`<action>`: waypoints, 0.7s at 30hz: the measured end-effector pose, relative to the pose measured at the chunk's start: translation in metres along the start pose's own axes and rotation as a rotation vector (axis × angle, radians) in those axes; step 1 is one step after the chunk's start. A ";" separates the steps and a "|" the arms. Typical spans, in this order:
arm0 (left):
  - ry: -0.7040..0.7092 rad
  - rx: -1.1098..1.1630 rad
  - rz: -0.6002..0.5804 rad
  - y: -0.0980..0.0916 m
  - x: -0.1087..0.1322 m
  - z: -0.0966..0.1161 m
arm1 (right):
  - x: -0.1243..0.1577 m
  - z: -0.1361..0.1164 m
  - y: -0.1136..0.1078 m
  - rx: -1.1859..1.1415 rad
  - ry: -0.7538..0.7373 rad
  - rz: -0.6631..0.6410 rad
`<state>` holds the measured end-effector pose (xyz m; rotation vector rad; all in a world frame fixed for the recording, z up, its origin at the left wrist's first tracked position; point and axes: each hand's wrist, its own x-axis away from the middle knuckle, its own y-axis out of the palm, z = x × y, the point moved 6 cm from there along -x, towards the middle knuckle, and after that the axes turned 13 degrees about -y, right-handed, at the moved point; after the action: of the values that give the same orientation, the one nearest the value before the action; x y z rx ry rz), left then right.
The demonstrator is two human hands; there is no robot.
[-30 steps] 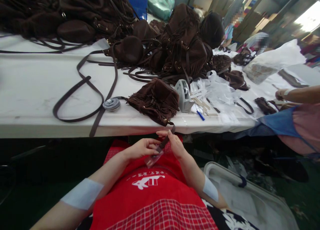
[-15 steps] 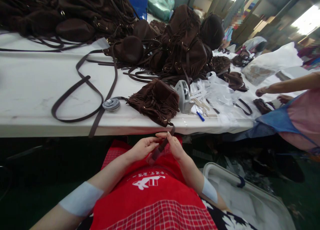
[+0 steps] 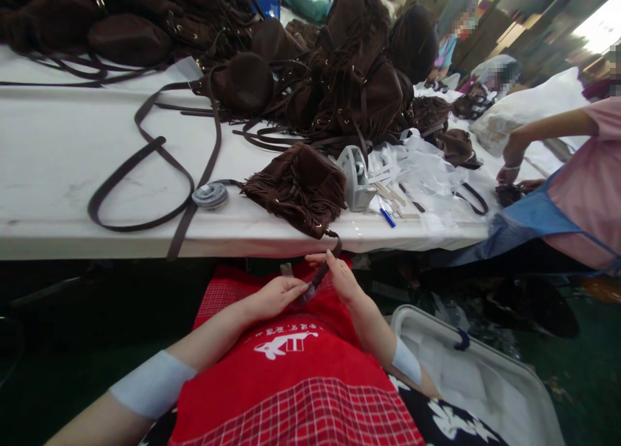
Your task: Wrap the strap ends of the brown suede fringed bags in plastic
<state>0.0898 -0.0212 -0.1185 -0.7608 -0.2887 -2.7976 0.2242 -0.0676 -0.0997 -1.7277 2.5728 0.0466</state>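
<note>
Over my red apron, just below the table's front edge, both hands work on a dark brown strap (image 3: 324, 269). My left hand (image 3: 277, 295) pinches its lower end, where a small clear wrapper sits. My right hand (image 3: 341, 277) is closed on the strap a little higher up. The strap rises to a brown fringed suede bag (image 3: 294, 187) that lies at the edge of the white table (image 3: 58, 167).
A heap of brown fringed bags (image 3: 349, 83) and loose straps (image 3: 145, 161) covers the table's back. A grey tape dispenser (image 3: 356, 174), a tape roll (image 3: 210, 194), a blue pen and clear wrappers lie nearby. A co-worker in pink with a blue apron (image 3: 567, 193) works at right. A grey bin (image 3: 475, 381) stands by my right knee.
My left hand has slid along the strap and drawn the clear wrapper in closer. The co-worker's arm has lifted and reached further over the table. My view has tilted down a little.
</note>
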 end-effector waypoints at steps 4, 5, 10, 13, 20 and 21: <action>0.031 -0.052 0.191 -0.006 -0.001 0.005 | -0.001 0.002 -0.002 -0.033 0.022 0.027; 0.042 -0.061 0.229 -0.007 0.000 0.006 | -0.001 0.002 -0.002 -0.036 0.023 0.032; 0.064 -0.085 0.279 -0.008 -0.002 0.011 | -0.002 0.001 -0.002 -0.012 0.002 0.027; 0.049 -0.061 0.243 -0.005 -0.004 0.013 | -0.002 0.002 -0.001 -0.003 -0.007 0.022; 0.053 0.014 0.100 -0.002 -0.005 0.012 | -0.005 -0.001 -0.004 -0.027 -0.035 0.041; 0.043 0.011 0.053 0.000 -0.005 0.010 | -0.006 -0.002 -0.006 -0.021 -0.039 0.052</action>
<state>0.0991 -0.0183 -0.1129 -0.6951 -0.2718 -2.7562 0.2322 -0.0648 -0.0969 -1.6495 2.5983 0.1082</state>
